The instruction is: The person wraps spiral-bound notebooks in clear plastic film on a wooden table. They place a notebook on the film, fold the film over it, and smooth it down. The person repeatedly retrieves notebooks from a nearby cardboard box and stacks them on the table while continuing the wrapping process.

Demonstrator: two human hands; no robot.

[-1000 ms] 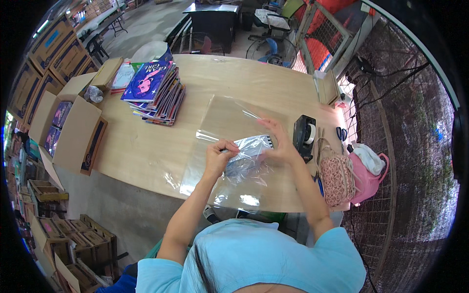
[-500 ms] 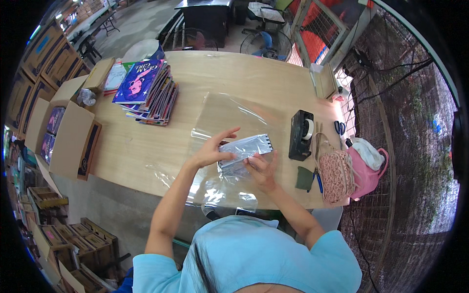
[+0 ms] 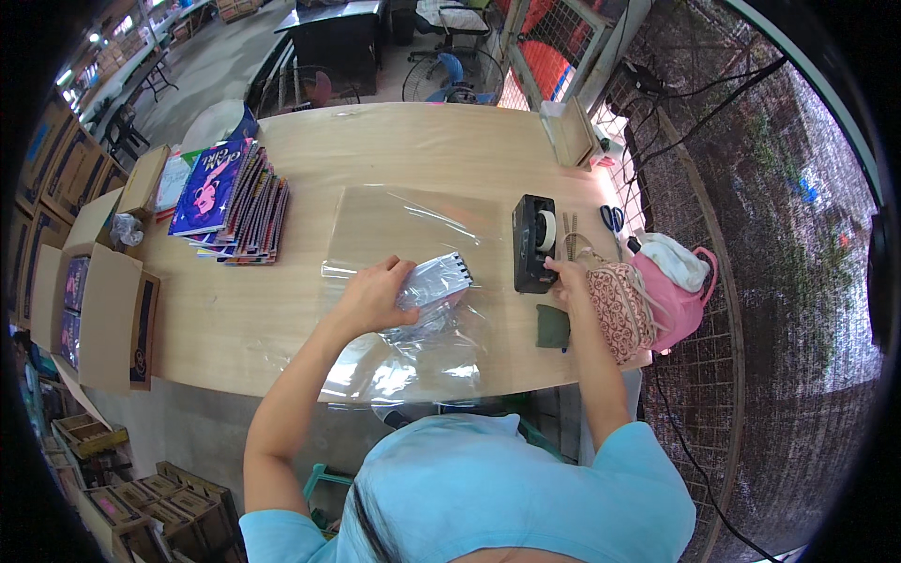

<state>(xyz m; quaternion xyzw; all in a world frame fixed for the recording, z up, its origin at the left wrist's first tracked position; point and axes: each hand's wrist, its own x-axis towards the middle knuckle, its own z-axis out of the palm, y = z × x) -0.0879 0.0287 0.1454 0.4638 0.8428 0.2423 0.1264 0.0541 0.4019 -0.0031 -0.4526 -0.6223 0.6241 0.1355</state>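
Note:
My left hand (image 3: 375,296) presses down on a book wrapped in clear plastic (image 3: 434,281), which lies on a stack of clear plastic bags (image 3: 413,235) on the wooden table (image 3: 282,319). My right hand (image 3: 567,280) reaches to the black tape dispenser (image 3: 533,242) and touches its near end; I cannot tell whether it grips tape. The fingers are curled at the dispenser's base.
A stack of colourful books (image 3: 230,192) lies at the table's left. Open cardboard boxes (image 3: 99,300) stand left of the table. Scissors (image 3: 612,220), a patterned pouch (image 3: 619,310), a pink bag (image 3: 676,281) and a small box (image 3: 568,131) sit at the right edge.
My right hand left the wrapped book and moved right to the tape dispenser. My left hand stayed on the book, holding it down.

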